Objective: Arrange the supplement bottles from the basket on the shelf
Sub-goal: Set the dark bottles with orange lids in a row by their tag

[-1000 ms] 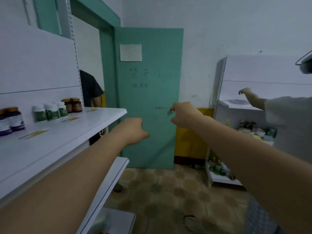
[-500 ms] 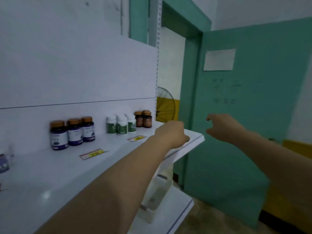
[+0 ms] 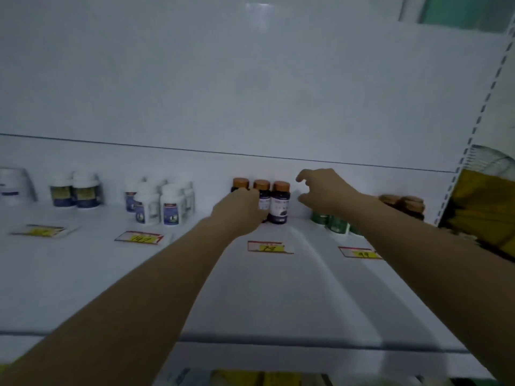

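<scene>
Three dark bottles partly behind left hand; price tags nearby

White back panel fills the view, with a thin dark seam running across it. Below, the white shelf board stretches toward us in dim, bluish light. On the right a perforated upright post climbs the edge. A teal frame peeks in top right, a yellow surface lower down.

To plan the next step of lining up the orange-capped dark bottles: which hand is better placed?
Probably left. The left hand is at the orange-capped dark bottles, covering two; whether it grips one is hidden. The right hand hovers apart, beside them, holding nothing.
</scene>
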The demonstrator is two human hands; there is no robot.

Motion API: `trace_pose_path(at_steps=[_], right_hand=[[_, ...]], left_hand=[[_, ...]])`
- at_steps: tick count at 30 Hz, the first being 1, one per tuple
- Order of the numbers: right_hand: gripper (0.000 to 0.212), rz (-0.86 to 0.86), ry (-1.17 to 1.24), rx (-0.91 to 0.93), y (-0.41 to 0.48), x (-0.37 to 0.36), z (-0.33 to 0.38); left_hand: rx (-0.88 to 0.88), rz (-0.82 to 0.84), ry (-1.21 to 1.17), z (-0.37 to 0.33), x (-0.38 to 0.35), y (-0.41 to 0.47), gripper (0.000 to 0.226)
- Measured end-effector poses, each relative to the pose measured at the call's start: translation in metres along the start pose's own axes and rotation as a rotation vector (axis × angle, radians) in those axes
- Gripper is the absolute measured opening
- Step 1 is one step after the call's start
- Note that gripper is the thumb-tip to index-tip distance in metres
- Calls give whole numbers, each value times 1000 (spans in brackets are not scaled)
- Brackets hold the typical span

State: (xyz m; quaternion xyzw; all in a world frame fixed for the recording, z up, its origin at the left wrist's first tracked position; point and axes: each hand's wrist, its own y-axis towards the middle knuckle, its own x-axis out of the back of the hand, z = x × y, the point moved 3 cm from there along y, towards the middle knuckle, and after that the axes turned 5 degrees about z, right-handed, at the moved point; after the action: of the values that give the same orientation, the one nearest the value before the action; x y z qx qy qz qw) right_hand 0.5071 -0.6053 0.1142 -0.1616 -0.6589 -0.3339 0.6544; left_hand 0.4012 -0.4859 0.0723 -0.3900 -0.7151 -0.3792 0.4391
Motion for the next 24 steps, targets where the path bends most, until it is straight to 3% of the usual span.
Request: trace_pose_path(at_steps=[6, 11, 24], right_hand=[[34, -25, -6, 218, 52, -33, 54], [35, -24, -14, 279, 97, -50, 79], [33, 25, -276, 233, 126, -74, 107]], left_hand=[[213, 42, 127, 64, -29, 2, 46], [220, 180, 205, 86, -62, 0, 58], [236, 244, 208, 95, -70, 0, 61]])
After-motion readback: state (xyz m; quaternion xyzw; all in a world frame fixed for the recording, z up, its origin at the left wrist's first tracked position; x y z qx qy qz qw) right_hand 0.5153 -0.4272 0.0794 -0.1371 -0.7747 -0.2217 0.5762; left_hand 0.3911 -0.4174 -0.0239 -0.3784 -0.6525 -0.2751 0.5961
